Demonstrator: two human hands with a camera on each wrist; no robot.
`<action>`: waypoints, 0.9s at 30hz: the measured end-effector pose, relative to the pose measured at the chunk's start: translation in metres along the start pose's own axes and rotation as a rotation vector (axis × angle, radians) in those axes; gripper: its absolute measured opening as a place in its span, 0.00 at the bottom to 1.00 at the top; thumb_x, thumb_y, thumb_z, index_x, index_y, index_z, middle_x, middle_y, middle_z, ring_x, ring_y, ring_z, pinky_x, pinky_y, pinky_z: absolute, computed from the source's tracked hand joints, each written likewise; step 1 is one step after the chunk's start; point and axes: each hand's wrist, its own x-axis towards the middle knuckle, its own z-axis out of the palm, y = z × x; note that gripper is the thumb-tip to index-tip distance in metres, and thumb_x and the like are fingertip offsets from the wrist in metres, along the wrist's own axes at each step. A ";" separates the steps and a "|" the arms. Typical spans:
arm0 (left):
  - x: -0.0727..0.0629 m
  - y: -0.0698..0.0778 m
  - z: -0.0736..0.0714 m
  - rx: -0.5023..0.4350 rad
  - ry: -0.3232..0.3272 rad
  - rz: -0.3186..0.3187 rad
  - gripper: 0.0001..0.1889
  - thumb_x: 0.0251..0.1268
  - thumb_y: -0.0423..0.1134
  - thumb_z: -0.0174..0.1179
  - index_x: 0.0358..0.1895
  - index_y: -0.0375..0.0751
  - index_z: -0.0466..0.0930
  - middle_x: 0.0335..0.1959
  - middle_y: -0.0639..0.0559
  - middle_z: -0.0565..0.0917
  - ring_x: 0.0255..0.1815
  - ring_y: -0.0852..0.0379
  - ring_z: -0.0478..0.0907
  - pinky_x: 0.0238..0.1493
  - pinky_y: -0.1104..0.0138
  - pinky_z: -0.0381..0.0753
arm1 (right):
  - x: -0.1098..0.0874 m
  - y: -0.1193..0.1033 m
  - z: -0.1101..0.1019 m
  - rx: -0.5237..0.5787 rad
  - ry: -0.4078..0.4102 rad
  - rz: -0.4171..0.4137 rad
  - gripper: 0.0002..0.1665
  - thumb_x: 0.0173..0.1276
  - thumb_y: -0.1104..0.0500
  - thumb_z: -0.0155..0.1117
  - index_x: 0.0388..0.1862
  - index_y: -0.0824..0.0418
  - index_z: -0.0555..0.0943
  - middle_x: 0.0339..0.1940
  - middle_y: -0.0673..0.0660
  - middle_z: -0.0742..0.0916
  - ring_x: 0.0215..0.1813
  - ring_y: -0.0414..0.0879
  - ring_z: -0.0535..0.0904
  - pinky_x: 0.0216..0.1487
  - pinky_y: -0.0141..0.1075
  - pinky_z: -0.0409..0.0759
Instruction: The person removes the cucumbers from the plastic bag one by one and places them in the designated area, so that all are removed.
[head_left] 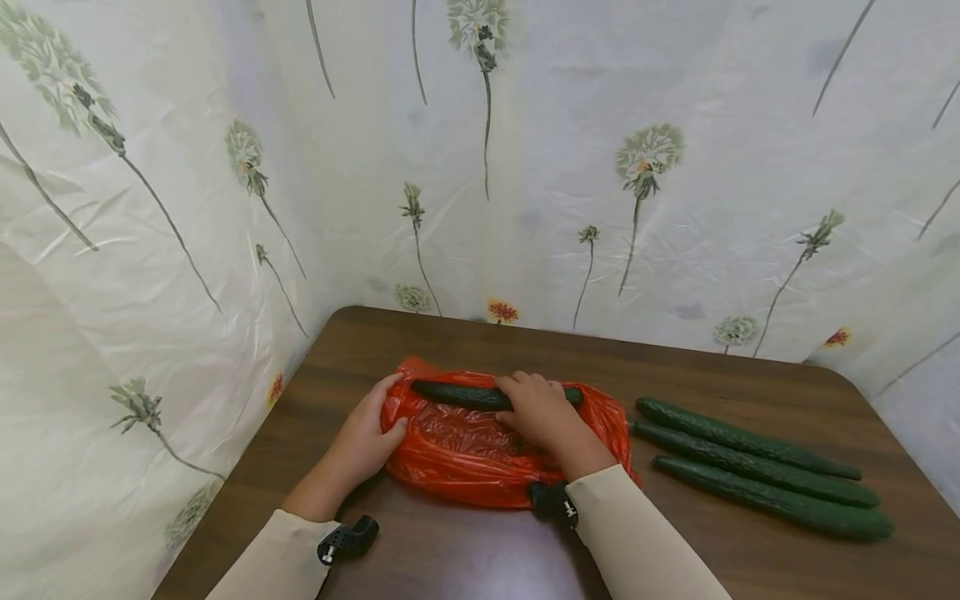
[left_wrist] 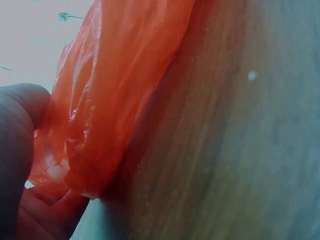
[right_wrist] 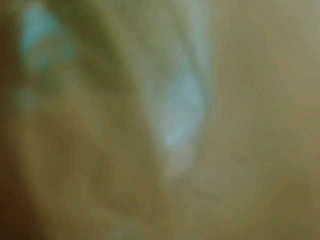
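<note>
A red plastic bag lies spread on the table with its mouth facing up. Inside, along the far side, is a dark green cucumber. My right hand grips this cucumber from above, near its right half. At the bag's left end, my left hand holds the rim, thumb on the near side. In the left wrist view, the left hand pinches the red film between thumb and fingers. The right wrist view is too blurred to make out any object.
Three cucumbers lie side by side on the brown wooden table, right of the bag. Behind and to the left hangs a pale sheet with a dandelion print. A black wrist device sits on the left sleeve.
</note>
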 end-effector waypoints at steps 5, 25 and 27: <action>0.000 -0.002 0.001 -0.003 0.000 0.009 0.38 0.70 0.34 0.64 0.81 0.51 0.59 0.77 0.42 0.69 0.76 0.40 0.69 0.73 0.41 0.71 | 0.000 0.001 0.001 -0.002 -0.008 0.004 0.35 0.75 0.43 0.67 0.78 0.48 0.73 0.72 0.55 0.79 0.73 0.58 0.74 0.69 0.63 0.71; 0.002 -0.001 0.000 0.008 -0.004 -0.003 0.38 0.70 0.35 0.64 0.81 0.52 0.59 0.77 0.42 0.69 0.76 0.39 0.69 0.73 0.40 0.70 | -0.005 0.001 -0.004 -0.070 0.059 -0.016 0.31 0.72 0.43 0.70 0.72 0.44 0.78 0.64 0.52 0.83 0.66 0.54 0.78 0.63 0.59 0.76; 0.002 -0.001 0.000 0.004 -0.002 -0.002 0.38 0.70 0.35 0.64 0.81 0.52 0.59 0.77 0.42 0.70 0.75 0.39 0.70 0.73 0.41 0.71 | -0.005 0.002 -0.006 -0.072 0.064 -0.022 0.31 0.72 0.43 0.70 0.71 0.44 0.78 0.63 0.52 0.83 0.65 0.54 0.78 0.62 0.59 0.77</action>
